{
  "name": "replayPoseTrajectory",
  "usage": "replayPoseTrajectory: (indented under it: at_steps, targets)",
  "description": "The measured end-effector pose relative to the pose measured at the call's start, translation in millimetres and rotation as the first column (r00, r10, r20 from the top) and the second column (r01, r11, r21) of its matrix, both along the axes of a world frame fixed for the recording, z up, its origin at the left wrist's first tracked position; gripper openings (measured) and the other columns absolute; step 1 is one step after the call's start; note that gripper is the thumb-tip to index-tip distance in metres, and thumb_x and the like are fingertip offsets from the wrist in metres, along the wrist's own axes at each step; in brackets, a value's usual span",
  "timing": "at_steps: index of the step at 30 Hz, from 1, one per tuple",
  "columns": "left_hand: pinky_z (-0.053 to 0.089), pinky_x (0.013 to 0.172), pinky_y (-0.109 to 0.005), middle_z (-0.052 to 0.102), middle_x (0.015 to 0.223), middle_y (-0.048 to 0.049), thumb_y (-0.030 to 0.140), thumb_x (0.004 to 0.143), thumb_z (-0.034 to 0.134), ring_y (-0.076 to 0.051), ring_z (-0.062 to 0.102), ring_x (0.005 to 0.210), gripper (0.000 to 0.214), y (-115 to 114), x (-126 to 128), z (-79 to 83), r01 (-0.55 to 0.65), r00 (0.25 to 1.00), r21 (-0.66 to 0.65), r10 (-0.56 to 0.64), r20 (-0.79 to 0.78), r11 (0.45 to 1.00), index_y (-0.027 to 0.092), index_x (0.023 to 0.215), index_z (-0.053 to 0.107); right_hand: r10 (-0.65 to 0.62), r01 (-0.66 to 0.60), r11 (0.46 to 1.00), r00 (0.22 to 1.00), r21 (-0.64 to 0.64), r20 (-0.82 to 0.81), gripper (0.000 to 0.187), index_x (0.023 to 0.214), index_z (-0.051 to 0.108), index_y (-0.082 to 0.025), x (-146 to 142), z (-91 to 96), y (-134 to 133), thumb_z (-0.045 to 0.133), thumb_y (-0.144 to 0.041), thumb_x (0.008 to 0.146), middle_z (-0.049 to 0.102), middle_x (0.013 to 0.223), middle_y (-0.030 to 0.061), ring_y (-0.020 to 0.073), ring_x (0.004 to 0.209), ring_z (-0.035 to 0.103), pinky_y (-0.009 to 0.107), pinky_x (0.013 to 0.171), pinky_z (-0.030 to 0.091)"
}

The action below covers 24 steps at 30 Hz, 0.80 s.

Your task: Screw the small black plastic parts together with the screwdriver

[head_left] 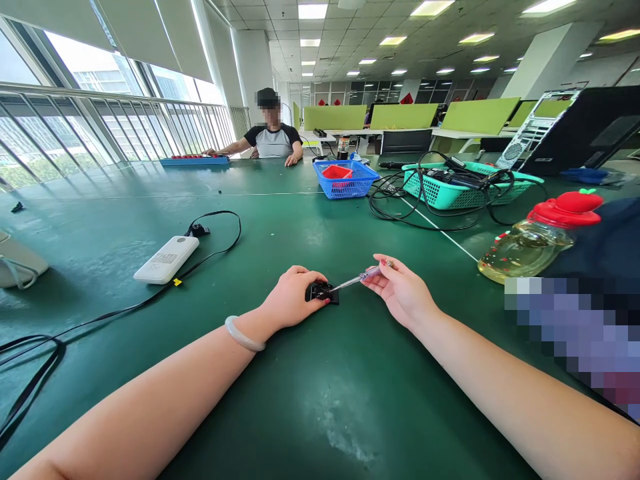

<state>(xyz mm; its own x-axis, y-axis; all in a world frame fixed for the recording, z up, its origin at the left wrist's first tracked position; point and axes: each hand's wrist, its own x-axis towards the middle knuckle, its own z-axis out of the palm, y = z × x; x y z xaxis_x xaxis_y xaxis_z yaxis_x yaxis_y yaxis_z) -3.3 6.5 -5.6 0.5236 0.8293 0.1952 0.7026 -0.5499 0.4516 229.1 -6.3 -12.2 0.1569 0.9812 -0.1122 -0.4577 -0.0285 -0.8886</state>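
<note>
On the green table, my left hand is closed around a small black part, thumb on its near side and fingers on its far side. Its exact kind is too small to make out. A screwdriver with a clear purplish handle and a thin metal shaft is pinched in my right hand. The shaft slants down to the left, and its tip meets or nearly meets the top of the black part. A pale bangle circles my left wrist.
A white power bank with a black cord lies at left. Farther back stand a blue basket holding a red tray and a teal basket full of cables. A red-lidded bottle is at right. Across the table sits a person.
</note>
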Motion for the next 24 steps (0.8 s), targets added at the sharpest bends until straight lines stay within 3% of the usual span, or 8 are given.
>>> replayPoseTrajectory:
  at_steps: [4,8,12,17,24]
  targets:
    - [0.047,0.1,-0.045,0.071,0.109,-0.0039,0.035,0.083,0.062,-0.028,0.052,0.116,0.033,-0.5,-0.4,-0.4,0.018,1.0,0.011,-0.018,0.002,1.0,0.027,0.115,0.065,-0.046,0.047,0.997,0.999,0.059,-0.011,0.024,0.095,0.063,-0.024,1.9,-2.4,1.6,0.076,-0.033,0.078,0.068,0.069,-0.0027,0.0153,0.069,0.068,0.039,0.082,0.06]
    - [0.047,0.1,-0.045,0.07,0.109,-0.0044,0.036,0.083,0.062,-0.028,0.052,0.116,0.033,0.1,-0.9,-2.3,0.018,1.0,0.012,-0.018,0.003,1.0,0.027,0.115,0.065,-0.118,0.103,0.975,0.991,0.196,0.068,0.035,0.089,0.058,-0.026,1.6,-3.4,1.3,0.082,-0.043,0.07,0.072,0.079,-0.0025,0.0167,0.08,0.071,0.043,0.092,0.056]
    - [0.047,0.1,-0.044,0.07,0.108,-0.0055,0.037,0.083,0.063,-0.028,0.053,0.116,0.034,0.6,-1.0,-3.2,0.018,1.0,0.025,-0.018,0.01,1.0,0.026,0.115,0.065,-0.068,0.015,0.963,0.98,0.27,0.188,0.042,0.086,0.056,-0.025,-2.9,-1.5,-3.3,0.083,-0.052,0.067,0.074,0.086,-0.0009,0.0186,0.089,0.071,0.046,0.099,0.051]
    - [0.049,0.096,-0.042,0.071,0.106,-0.0049,0.034,0.083,0.061,-0.027,0.054,0.112,0.032,0.2,-0.3,-0.6,0.038,0.999,0.016,-0.038,0.001,0.999,0.025,0.113,0.066,0.026,-0.098,0.961,0.964,0.259,0.265,0.038,0.085,0.057,-0.025,-8.0,2.6,-10.6,0.08,-0.051,0.072,0.074,0.092,0.0007,0.0191,0.093,0.07,0.045,0.101,0.049]
    - [0.046,0.102,-0.044,0.07,0.112,-0.0044,0.035,0.083,0.062,-0.027,0.053,0.116,0.035,-0.4,-0.3,0.5,0.033,0.999,0.004,-0.033,0.004,0.999,0.026,0.116,0.066,0.012,-0.067,0.966,0.976,0.248,0.217,0.023,0.095,0.057,-0.026,-1.6,0.9,-8.5,0.068,-0.041,0.081,0.065,0.073,-0.0036,0.0169,0.076,0.066,0.042,0.087,0.054]
